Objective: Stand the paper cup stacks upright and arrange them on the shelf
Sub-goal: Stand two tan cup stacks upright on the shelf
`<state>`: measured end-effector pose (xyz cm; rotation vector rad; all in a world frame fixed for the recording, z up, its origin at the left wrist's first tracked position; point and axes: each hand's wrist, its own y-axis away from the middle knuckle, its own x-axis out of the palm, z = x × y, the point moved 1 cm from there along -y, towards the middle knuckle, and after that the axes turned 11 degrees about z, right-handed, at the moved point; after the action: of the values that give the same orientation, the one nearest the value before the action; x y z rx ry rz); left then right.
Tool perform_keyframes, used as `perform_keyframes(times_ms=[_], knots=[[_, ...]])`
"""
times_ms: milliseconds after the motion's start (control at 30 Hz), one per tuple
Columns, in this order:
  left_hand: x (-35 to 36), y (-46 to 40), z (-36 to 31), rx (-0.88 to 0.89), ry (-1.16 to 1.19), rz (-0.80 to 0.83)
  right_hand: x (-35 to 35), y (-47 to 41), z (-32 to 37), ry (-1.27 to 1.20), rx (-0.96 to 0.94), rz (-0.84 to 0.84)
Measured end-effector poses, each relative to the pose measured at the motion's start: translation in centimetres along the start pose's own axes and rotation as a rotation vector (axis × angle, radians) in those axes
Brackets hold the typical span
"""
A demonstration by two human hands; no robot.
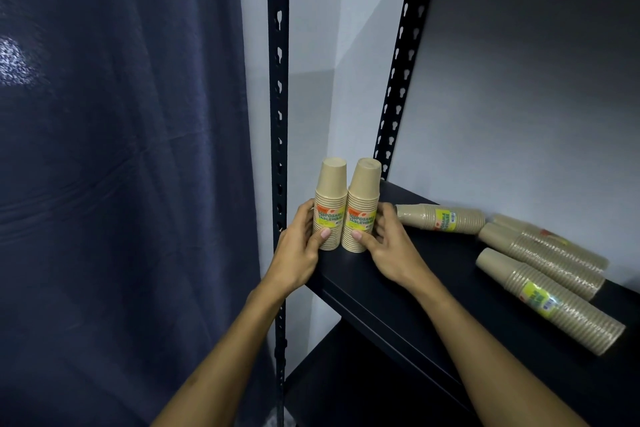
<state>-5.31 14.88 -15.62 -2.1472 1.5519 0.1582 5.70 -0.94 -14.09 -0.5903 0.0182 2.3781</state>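
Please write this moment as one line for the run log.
left hand: holds left upright stack | right hand: holds right upright stack | lying stacks: four | shelf

Two bare forearms come up from the lower edge, uncovered as far as they show, with no sleeve or cuff on either; the left hand [300, 246] and the right hand [388, 246] wear no gloves, rings, watch or bands; the fingers [360, 236] are slender; the thumbnails are short, pale and unpainted; wrists are narrow and bare.
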Motion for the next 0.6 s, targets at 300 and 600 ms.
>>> perform_keyframes(times_ms=[300,600], knots=[[0.2,0.8,-1.6,0.006,0.048,0.022,-0.3,1.9,0.8,0.128,0.049,-0.007],[1.2,2.6,-4.5,0.036,-0.124,-0.175,-2.9,7.9,-0.7,0.543,0.175,-0.062]])
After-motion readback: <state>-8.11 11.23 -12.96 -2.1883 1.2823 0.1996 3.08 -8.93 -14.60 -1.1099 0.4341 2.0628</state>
